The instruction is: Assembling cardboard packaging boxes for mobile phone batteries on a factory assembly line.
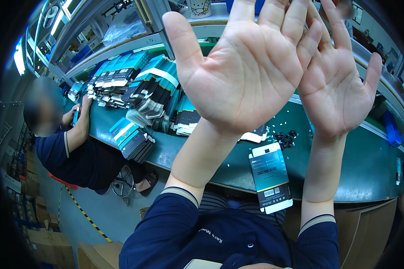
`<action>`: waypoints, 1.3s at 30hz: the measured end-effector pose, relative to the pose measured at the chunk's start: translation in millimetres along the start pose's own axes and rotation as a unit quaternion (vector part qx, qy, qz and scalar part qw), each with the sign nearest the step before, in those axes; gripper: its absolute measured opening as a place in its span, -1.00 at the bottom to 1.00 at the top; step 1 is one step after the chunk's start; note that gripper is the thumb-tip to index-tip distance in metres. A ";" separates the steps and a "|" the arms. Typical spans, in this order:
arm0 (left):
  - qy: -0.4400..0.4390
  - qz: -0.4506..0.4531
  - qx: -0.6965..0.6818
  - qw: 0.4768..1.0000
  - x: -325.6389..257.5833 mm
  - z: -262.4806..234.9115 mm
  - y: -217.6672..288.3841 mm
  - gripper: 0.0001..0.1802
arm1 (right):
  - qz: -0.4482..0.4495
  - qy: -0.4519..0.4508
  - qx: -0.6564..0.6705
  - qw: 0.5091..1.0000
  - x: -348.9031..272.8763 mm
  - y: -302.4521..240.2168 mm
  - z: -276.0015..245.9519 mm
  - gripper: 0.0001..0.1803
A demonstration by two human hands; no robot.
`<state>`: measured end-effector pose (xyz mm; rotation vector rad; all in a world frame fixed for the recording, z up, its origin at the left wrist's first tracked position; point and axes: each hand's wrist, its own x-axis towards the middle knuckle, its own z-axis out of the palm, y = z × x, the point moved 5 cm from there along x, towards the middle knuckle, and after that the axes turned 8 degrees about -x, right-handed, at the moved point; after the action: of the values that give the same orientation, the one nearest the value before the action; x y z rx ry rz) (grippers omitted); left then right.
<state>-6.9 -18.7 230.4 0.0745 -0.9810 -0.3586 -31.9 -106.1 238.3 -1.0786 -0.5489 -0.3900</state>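
Both your hands are raised over the worktop (202, 154), palms toward you and fingers spread, with nothing held. Your left hand (240, 74) and right hand (336, 92) overlap at the fingers in view; you cannot tell whether they touch. Below them, the flattened teal-and-black carton (270, 172) lies at the near edge of the green worktop, its near end jutting past the edge. Just beyond it sits a heap of small black parts (286, 140) with white bits scattered around. To the left you have stacked cartons (116, 74), and nearer the edge another carton pile (132, 139). A blue bin (392, 127) stands at the far right. Along the far side runs a shelf bearing a white cup (199, 9) and clear plastic wrap (121, 31). A seated co-worker (72, 157) is on your left; beyond, yellow-and-black tape (87, 215) crosses the grey floor (92, 199) near cardboard boxes (49, 244).
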 end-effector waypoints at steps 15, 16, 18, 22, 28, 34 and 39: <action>-0.014 0.019 -0.006 1.000 -1.4 0.4 8.4 -0.20 | -0.024 -0.046 0.050 0.997 -4.7 5.5 -14.3 -0.01; -0.015 0.021 -0.005 1.000 -0.7 -0.7 10.2 -0.20 | -0.025 -0.049 0.052 0.997 -5.1 6.6 -15.2 -0.01; -0.017 0.024 -0.005 1.000 -1.3 1.5 13.0 -0.19 | -0.006 -0.097 0.079 0.992 -7.7 6.8 -14.2 -0.07; -0.023 0.028 -0.009 0.999 4.3 -0.9 6.6 -0.18 | -0.024 -0.274 0.302 0.913 -5.3 4.7 -21.5 -0.09; -0.028 0.038 -0.009 0.999 -2.2 3.7 11.3 -0.16 | -0.006 -0.118 0.080 0.990 -5.9 9.7 -28.8 -0.10; -0.037 0.034 -0.029 0.998 -1.3 1.1 16.4 -0.13 | -0.017 -0.309 0.306 0.900 -10.0 3.2 -17.9 -0.06; -0.042 0.027 -0.048 0.998 -1.5 -0.5 12.9 -0.12 | -0.029 -0.301 0.304 0.903 -9.7 -1.8 -19.1 -0.06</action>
<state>-3.9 -6.1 231.8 -0.0552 -1.0444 -0.3613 -36.4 -123.8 226.8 -0.5530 -1.1675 0.0893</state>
